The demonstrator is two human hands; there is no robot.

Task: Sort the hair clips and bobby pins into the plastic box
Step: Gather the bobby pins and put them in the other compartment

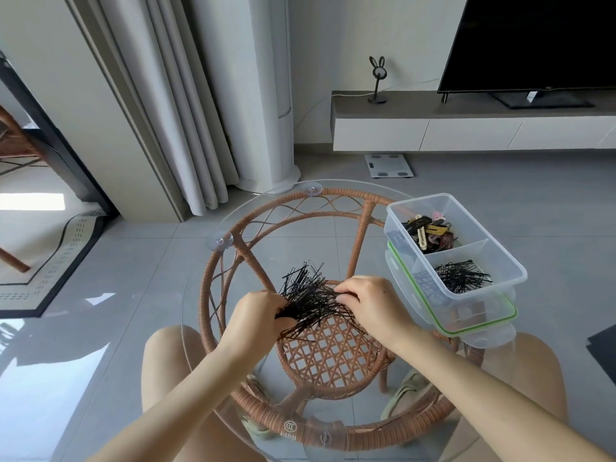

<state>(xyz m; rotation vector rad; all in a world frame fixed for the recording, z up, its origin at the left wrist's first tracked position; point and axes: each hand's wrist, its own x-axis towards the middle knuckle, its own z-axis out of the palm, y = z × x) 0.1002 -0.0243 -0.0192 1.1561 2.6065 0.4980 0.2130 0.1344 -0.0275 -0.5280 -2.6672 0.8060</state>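
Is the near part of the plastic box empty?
No, a heap of black bobby pins lies in that part of the plastic box.

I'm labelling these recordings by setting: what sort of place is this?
Most likely a home living room: a television on a low cabinet, long curtains, and a bathroom scale on the tiled floor.
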